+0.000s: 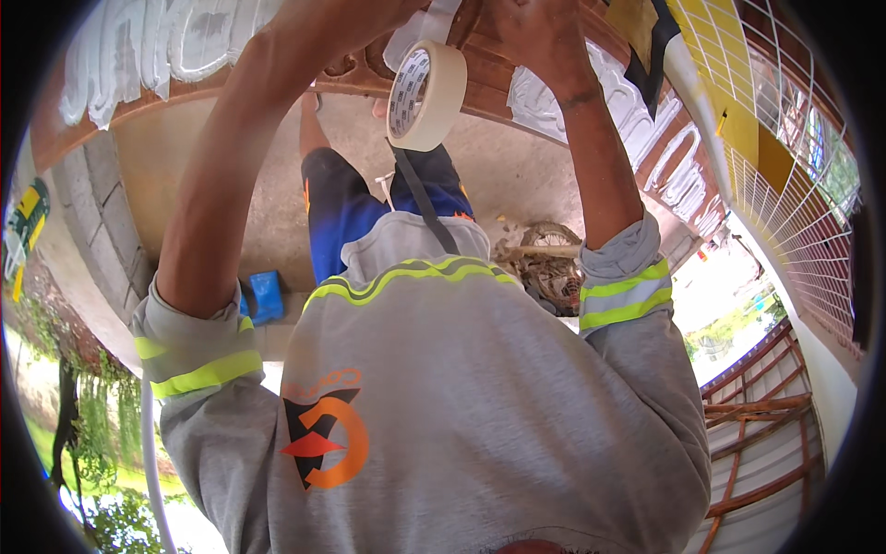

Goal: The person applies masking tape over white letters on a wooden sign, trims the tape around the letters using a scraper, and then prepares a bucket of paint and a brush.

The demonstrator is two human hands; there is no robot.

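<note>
A roll of cream masking tape (445,100) hangs at the upper middle, between my two forearms, with a printed cardboard core. A pale strip rises from behind it toward the top edge. My left hand (374,13) is at the upper edge, left of the roll, and its fingers are cut off from view. To the right of the roll, my right hand (540,39) has its fingers curled against the brown carved wood (484,65); what they hold, if anything, is hidden. White, streaky patches (166,55) cover parts of the wood on both sides.
A white wire grid (775,175) and a yellow panel stand at the right. Black and tan sheeting (651,46) hangs at the upper right. A dirty spoked wheel (552,242) and a blue object (267,295) lie low beyond my body. Grey blocks (101,208) line the left.
</note>
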